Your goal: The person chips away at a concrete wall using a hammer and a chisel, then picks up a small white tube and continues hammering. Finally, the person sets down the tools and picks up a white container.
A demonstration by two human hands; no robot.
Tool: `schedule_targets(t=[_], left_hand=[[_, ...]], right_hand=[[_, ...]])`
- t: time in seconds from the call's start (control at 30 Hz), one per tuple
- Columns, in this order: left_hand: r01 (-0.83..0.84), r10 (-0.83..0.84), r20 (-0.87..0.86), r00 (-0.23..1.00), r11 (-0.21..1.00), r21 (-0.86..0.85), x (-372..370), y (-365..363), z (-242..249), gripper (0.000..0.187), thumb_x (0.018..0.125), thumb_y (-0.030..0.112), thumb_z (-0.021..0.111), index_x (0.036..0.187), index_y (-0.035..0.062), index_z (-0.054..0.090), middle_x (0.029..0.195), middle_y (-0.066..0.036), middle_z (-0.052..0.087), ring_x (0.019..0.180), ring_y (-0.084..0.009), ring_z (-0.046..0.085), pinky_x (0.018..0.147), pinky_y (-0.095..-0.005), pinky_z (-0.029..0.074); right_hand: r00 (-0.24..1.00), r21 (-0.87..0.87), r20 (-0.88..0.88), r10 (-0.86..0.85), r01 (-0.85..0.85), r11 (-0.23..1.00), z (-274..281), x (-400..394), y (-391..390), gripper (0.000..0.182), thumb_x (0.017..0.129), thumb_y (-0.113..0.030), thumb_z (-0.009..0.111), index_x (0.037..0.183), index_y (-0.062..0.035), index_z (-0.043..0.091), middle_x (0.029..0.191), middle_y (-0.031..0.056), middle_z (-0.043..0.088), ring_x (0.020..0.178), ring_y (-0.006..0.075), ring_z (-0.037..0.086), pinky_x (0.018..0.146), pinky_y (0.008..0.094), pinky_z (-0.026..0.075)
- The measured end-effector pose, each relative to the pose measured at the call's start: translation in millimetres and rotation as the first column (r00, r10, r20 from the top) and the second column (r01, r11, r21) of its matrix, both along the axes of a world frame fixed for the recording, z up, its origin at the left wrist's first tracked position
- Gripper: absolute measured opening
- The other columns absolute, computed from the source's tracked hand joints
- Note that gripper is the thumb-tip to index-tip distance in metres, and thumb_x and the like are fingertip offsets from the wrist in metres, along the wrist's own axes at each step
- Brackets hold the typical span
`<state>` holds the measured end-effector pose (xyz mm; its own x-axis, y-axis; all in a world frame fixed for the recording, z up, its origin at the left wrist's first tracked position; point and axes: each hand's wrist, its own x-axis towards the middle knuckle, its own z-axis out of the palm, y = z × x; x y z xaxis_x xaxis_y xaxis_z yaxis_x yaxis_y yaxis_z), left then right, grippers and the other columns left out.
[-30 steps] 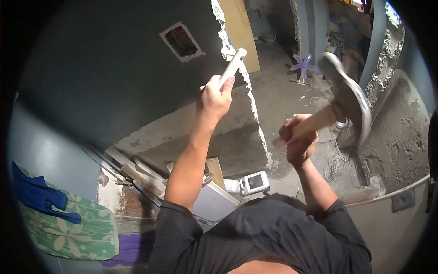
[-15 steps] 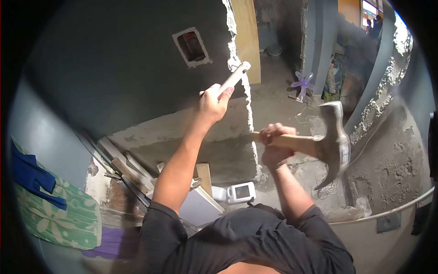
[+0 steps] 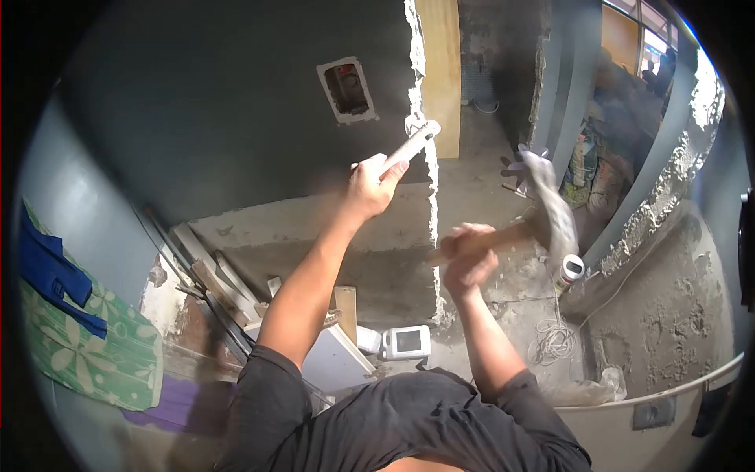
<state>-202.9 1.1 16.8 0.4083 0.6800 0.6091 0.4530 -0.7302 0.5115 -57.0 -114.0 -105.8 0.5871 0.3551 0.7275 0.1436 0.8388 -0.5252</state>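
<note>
My left hand [image 3: 375, 188] is closed around a pale, dusty bar [image 3: 410, 149] that looks like a chisel. The bar's far end, with a small dark hole near it, meets the rough white broken edge [image 3: 432, 185] of the dark wall [image 3: 236, 110]. Lower and to the right, my right hand [image 3: 470, 257] grips the wooden handle of a claw hammer [image 3: 557, 208]. Motion blurs the hammer; its head stands well apart from the bar, over the floor on the right.
A recessed wall box [image 3: 347, 90] opens left of the broken edge. Below are a white device with a dark screen [image 3: 407, 342], boards [image 3: 212, 279] and a coiled cord [image 3: 552, 344]. A round-topped container [image 3: 571, 270] stands at right. Green patterned cloth [image 3: 86, 346] hangs left.
The hammer head has swung slightly left, and my right hand is a little lower. The view has shifted, uncovering the round-topped container. My left hand keeps the bar at the wall edge.
</note>
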Motion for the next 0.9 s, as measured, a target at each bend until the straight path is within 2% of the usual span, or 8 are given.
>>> schedule_targets(t=[0.03, 0.07, 0.1, 0.17, 0.3, 0.43, 0.5, 0.9], left_hand=[[0.006, -0.006, 0.011, 1.000, 1.000, 0.025, 1.5, 3.2, -2.0, 0.044, 0.098, 0.036, 0.062, 0.076, -0.0013, 0.057, 0.058, -0.015, 0.051, 0.052, -0.0222, 0.044, 0.051, -0.0379, 0.041], [0.079, -0.073, 0.139, 0.988, 0.996, -0.041, 3.4, 5.9, -3.1, 0.045, 0.098, 0.037, 0.062, 0.075, -0.0013, 0.057, 0.057, -0.013, 0.051, 0.051, -0.0218, 0.044, 0.051, -0.0386, 0.040], [0.086, -0.047, 0.168, 0.985, 0.970, -0.228, -0.5, 15.2, 1.4, 0.048, 0.097, 0.040, 0.063, 0.073, -0.0012, 0.056, 0.055, -0.011, 0.048, 0.052, -0.0188, 0.044, 0.050, -0.0379, 0.040], [0.035, -0.033, -0.016, 0.999, 0.985, 0.168, -2.2, 20.8, -0.8, 0.051, 0.097, 0.042, 0.064, 0.070, -0.0004, 0.054, 0.055, -0.009, 0.048, 0.052, -0.0176, 0.043, 0.050, -0.0372, 0.039], [0.065, -0.066, 0.069, 0.995, 0.998, 0.012, -3.5, 20.0, -14.5, 0.050, 0.096, 0.040, 0.065, 0.070, -0.0002, 0.050, 0.056, -0.018, 0.047, 0.051, -0.0230, 0.043, 0.049, -0.0377, 0.040], [0.003, -0.017, 0.088, 0.996, 0.987, 0.162, 11.5, -15.6, -31.9, 0.044, 0.097, 0.035, 0.064, 0.074, -0.0001, 0.050, 0.057, -0.022, 0.049, 0.048, -0.0363, 0.053, 0.047, -0.0400, 0.041], [-0.042, 0.034, 0.095, 0.995, 0.996, 0.085, 8.5, -37.6, -27.9, 0.043, 0.098, 0.035, 0.062, 0.072, 0.0024, 0.048, 0.058, -0.023, 0.055, 0.055, -0.0414, 0.061, 0.046, -0.0423, 0.043], [-0.018, 0.019, 0.109, 0.994, 1.000, -0.014, 9.0, -29.2, -25.0, 0.046, 0.098, 0.036, 0.062, 0.072, 0.0002, 0.049, 0.057, -0.022, 0.053, 0.052, -0.0396, 0.055, 0.047, -0.0430, 0.041]], right_hand=[[0.835, -0.005, 0.409, -0.368, 0.406, 0.914, -6.2, 3.0, 16.0, 0.043, 0.102, -0.051, 0.047, 0.085, -0.0117, 0.047, 0.065, 0.0002, 0.047, 0.053, 0.0148, 0.047, 0.049, 0.0304, 0.041], [0.988, -0.330, 0.143, 0.065, -0.014, 0.944, -15.4, 1.2, 23.1, 0.041, 0.103, -0.046, 0.048, 0.086, -0.0096, 0.050, 0.065, -0.0031, 0.046, 0.053, 0.0103, 0.044, 0.049, 0.0274, 0.039], [0.876, -0.481, -0.244, 0.416, -0.482, 0.732, -16.3, -4.8, 23.8, 0.039, 0.104, -0.042, 0.049, 0.086, -0.0075, 0.053, 0.064, -0.0065, 0.045, 0.052, 0.0057, 0.042, 0.048, 0.0244, 0.036], [0.941, -0.396, -0.162, 0.296, -0.337, 0.854, -9.9, -5.1, 23.3, 0.031, 0.105, -0.032, 0.051, 0.086, -0.0076, 0.051, 0.062, -0.0061, 0.042, 0.052, 0.0024, 0.038, 0.046, 0.0222, 0.034], [0.983, -0.146, -0.024, 0.184, -0.186, 0.972, 10.1, -5.6, -29.1, 0.063, 0.099, -0.062, 0.041, 0.091, -0.0006, 0.051, 0.061, 0.0015, 0.048, 0.049, 0.0089, 0.046, 0.044, 0.0250, 0.037], [0.981, -0.105, -0.029, 0.194, -0.196, 0.975, 15.5, 3.7, -59.0, 0.067, 0.097, -0.065, 0.043, 0.097, 0.0013, 0.050, 0.073, 0.0064, 0.051, 0.054, 0.0115, 0.049, 0.048, 0.0263, 0.040], [0.971, -0.069, -0.066, 0.232, -0.236, 0.969, 24.9, 2.8, -73.2, 0.069, 0.095, -0.067, 0.045, 0.103, 0.0015, 0.047, 0.081, 0.0080, 0.049, 0.059, 0.0124, 0.048, 0.052, 0.0279, 0.041], [0.953, -0.063, -0.103, 0.286, -0.293, 0.954, 59.8, -3.7, -93.5, 0.077, 0.086, -0.081, 0.045, 0.101, -0.0060, 0.044, 0.079, 0.0045, 0.045, 0.060, 0.0160, 0.044, 0.057, 0.0343, 0.040]])
